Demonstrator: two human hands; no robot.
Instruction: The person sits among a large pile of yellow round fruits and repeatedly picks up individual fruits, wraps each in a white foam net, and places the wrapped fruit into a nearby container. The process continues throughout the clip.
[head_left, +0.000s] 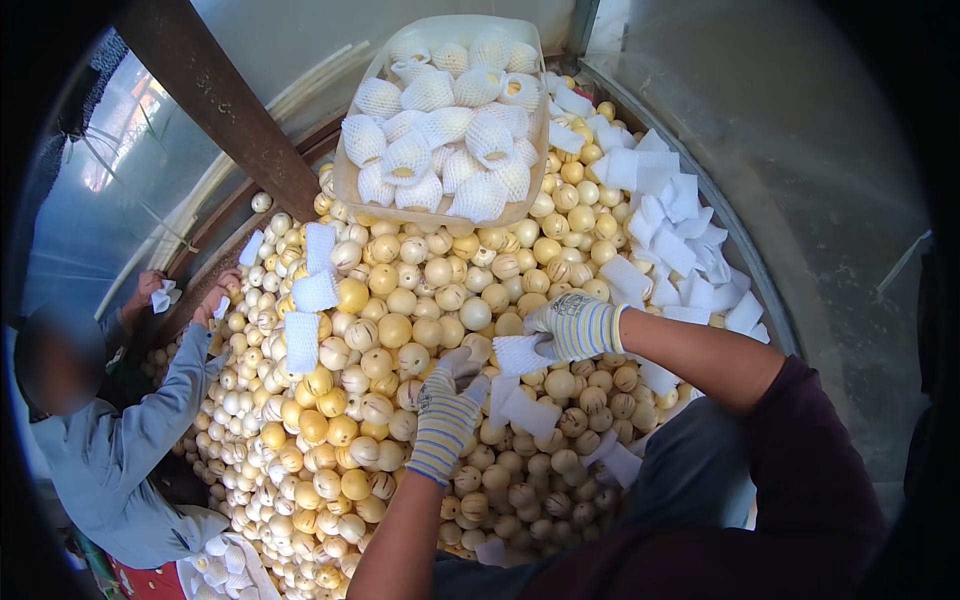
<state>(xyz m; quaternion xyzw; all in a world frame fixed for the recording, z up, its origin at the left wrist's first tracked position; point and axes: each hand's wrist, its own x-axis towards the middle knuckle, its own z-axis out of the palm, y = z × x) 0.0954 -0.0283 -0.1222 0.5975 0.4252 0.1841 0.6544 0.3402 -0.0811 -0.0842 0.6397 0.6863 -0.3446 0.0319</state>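
My left hand (448, 409), in a striped knit glove, reaches over a large heap of round yellow and cream fruits (394, 330), some streaked purple. Its thumb and fingers are around a pale fruit (475, 346). My right hand (576, 325), gloved alike, pinches a white foam net sleeve (519, 355) that lies flat, just right of that fruit. More flat foam sleeves (529, 412) rest on the fruits below my hands. Beyond the hands, a translucent plastic crate (346, 176) holds many fruits in foam nets (453, 124).
A pile of foam sleeves (679, 225) lies at the right, along the curved metal edge (739, 225). A rusty post (225, 105) stands at the upper left. At the left a co-worker (112, 457) in a light blue jacket reaches to the heap, near another container of netted fruits (225, 570).
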